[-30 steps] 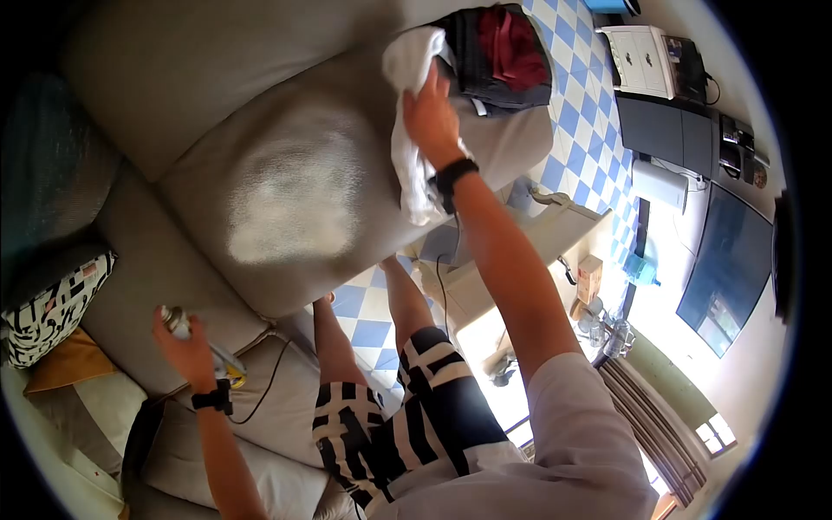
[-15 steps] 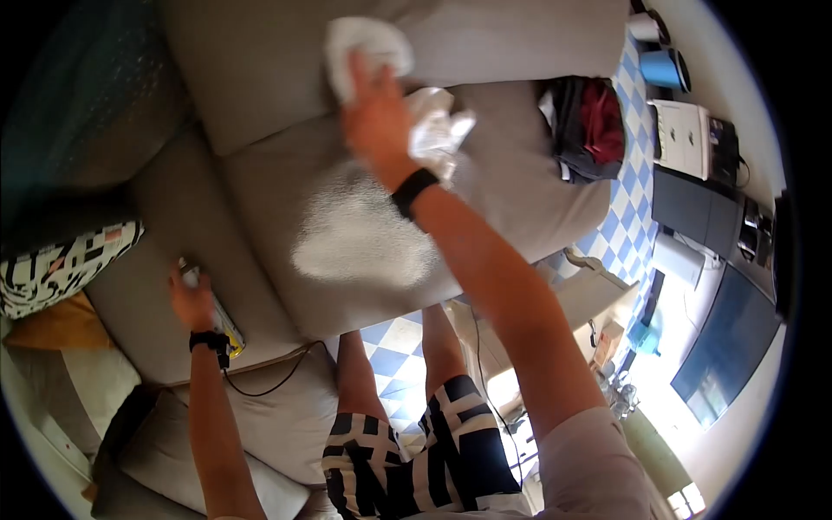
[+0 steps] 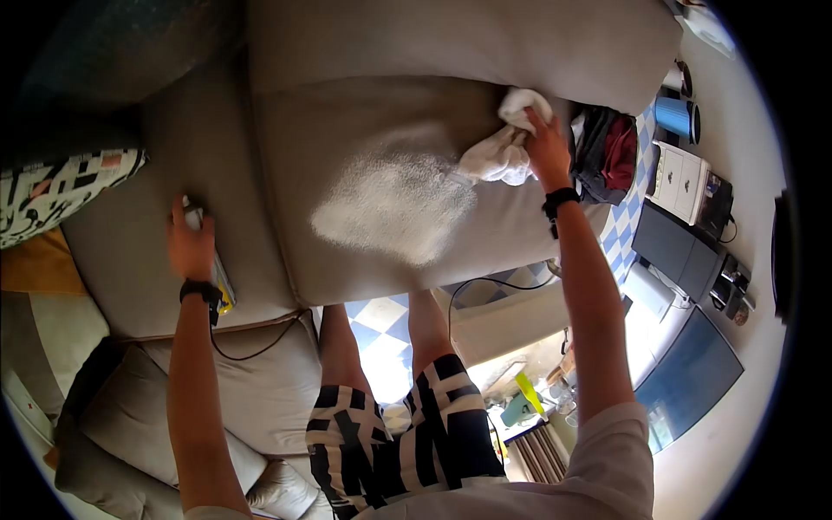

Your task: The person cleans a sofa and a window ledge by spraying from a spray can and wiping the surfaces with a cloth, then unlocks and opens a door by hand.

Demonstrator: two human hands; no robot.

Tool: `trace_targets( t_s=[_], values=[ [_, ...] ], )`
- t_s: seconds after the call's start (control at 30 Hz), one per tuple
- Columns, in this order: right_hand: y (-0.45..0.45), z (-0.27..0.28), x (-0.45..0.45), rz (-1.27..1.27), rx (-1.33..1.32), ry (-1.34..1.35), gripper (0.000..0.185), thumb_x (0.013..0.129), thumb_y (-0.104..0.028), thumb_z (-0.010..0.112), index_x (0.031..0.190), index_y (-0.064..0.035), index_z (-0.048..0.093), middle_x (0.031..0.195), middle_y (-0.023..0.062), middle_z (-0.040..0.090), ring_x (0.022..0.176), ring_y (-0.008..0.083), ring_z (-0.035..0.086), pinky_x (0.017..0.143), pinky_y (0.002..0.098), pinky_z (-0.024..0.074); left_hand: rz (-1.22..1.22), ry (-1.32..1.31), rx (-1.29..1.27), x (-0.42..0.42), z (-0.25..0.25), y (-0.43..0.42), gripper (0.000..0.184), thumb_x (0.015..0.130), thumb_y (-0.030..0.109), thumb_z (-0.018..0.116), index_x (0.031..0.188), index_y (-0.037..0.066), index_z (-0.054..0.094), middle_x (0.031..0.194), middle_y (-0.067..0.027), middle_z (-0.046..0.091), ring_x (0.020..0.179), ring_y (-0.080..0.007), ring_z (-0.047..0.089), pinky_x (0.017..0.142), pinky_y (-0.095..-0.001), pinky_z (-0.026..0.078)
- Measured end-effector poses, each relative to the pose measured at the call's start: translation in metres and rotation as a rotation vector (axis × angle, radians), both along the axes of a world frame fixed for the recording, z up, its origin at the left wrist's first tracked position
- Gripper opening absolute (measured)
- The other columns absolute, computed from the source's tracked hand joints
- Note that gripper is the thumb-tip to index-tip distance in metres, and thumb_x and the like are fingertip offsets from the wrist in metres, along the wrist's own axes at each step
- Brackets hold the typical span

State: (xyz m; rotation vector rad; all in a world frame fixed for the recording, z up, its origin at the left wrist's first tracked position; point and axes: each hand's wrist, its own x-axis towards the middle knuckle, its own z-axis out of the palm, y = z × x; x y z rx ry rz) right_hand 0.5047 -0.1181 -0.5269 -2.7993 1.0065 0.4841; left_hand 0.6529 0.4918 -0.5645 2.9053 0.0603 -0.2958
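the left hand (image 3: 191, 247) is grasping one spray can (image 3: 223, 279), and the right hand (image 3: 549, 154) is grasping one white cloth (image 3: 499, 156). between these two hands lies one white patch (image 3: 394, 208) on the sofa (image 3: 338, 108). one clothes pile (image 3: 604, 154) is just beside the right hand, on its outer side.

The cloth (image 3: 497, 158) and the patch (image 3: 394, 208) are white, the sofa (image 3: 347, 113) is grey-brown. The can (image 3: 224, 293) shows silver and yellow. The floor (image 3: 381, 322) has blue and white checks, the shorts (image 3: 451, 425) black and cream blocks.
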Motion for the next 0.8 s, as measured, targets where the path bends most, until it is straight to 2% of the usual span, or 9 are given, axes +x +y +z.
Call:
trace_targets(
  t_s=[0.17,0.23,0.3,0.4,0.5,0.63,0.7,0.77,0.8],
  values=[
    [0.164,-0.087,0.01,0.352,-0.179,-0.063,0.054,0.095,-0.021,0.059,0.147,-0.0103,0.053,0.147,0.0159,0.053,0.129,0.0435,0.053,0.103,0.0528,0.0507,0.027,0.031,-0.026,0.0,-0.008,0.001,0.065,0.085,0.027,0.069,0.147,0.023,0.049,0.137,-0.019,0.057,0.115,-0.0431,0.063,0.092,-0.0517,0.055],
    [0.289,-0.053,0.046,0.151,0.344,-0.22,0.058,0.085,-0.024,0.067,0.143,-0.0205,0.06,0.151,0.0176,0.05,0.124,0.0372,0.058,0.096,0.0562,0.0534,0.01,0.026,-0.008,0.002,-0.014,0.004,0.064,0.086,0.028,0.068,0.147,0.023,0.049,0.136,-0.0194,0.056,0.115,-0.0429,0.063,0.092,-0.0518,0.055],
    [0.375,-0.059,0.046,0.567,0.392,-0.301,0.05,0.084,-0.023,0.067,0.134,-0.0222,0.065,0.139,0.0152,0.055,0.121,0.0402,0.059,0.086,0.0533,0.0575,0.004,0.03,0.005,0.001,-0.022,0.012,0.063,0.087,0.029,0.068,0.147,0.023,0.049,0.136,-0.0199,0.056,0.115,-0.0425,0.063,0.092,-0.0517,0.055],
    [0.369,-0.036,0.039,0.624,0.402,-0.159,0.05,0.083,-0.027,0.068,0.133,-0.0213,0.065,0.143,0.0138,0.053,0.123,0.042,0.059,0.085,0.0522,0.0582,-0.015,0.019,-0.009,0.002,-0.018,0.007,0.062,0.088,0.031,0.068,0.147,0.023,0.049,0.136,-0.0195,0.057,0.115,-0.0418,0.063,0.093,-0.0514,0.054],
    [0.249,-0.043,-0.047,0.59,0.209,-0.284,0.051,0.089,-0.033,0.068,0.139,-0.0205,0.062,0.134,0.019,0.061,0.129,0.0371,0.056,0.107,0.0537,0.0463,-0.02,0.019,-0.039,0.0,-0.015,0.007,0.064,0.088,0.03,0.068,0.148,0.02,0.049,0.135,-0.0193,0.057,0.116,-0.0425,0.062,0.094,-0.0507,0.053],
    [0.07,-0.017,-0.192,0.022,-0.128,0.029,0.057,0.087,-0.014,0.069,0.143,-0.0137,0.058,0.134,0.023,0.062,0.121,0.0395,0.061,0.102,0.0533,0.0474,-0.02,0.029,-0.002,0.001,-0.004,-0.003,0.063,0.089,0.03,0.067,0.148,0.018,0.05,0.135,-0.0192,0.058,0.118,-0.0419,0.061,0.096,-0.0493,0.052],
    [0.051,-0.053,-0.225,0.247,-0.348,0.121,0.04,0.089,-0.023,0.066,0.126,-0.0087,0.068,0.127,0.0218,0.065,0.114,0.0347,0.064,0.096,0.0539,0.0488,0.018,0.05,-0.009,0.003,-0.002,-0.008,0.063,0.089,0.029,0.068,0.148,0.018,0.051,0.135,-0.0201,0.058,0.118,-0.0418,0.061,0.098,-0.0484,0.051],
    [0.114,-0.052,-0.175,0.195,-0.273,0.671,0.031,0.089,-0.033,0.065,0.095,-0.0047,0.076,0.11,0.0155,0.069,0.099,0.0292,0.066,0.093,0.0541,0.0462,0.025,0.036,-0.034,-0.003,-0.006,0.001,0.064,0.088,0.028,0.069,0.148,0.018,0.051,0.135,-0.0208,0.057,0.118,-0.0417,0.062,0.098,-0.0482,0.051],
    [0.154,-0.178,-0.227,0.248,-0.352,0.389,0.032,0.088,-0.034,0.067,0.103,-0.0066,0.073,0.098,0.0104,0.068,0.095,0.0298,0.065,0.094,0.0556,0.0452,0.004,0.01,-0.066,-0.002,-0.016,0.009,0.064,0.088,0.028,0.069,0.148,0.018,0.05,0.135,-0.021,0.057,0.117,-0.0417,0.062,0.097,-0.0485,0.052]
  ],
)
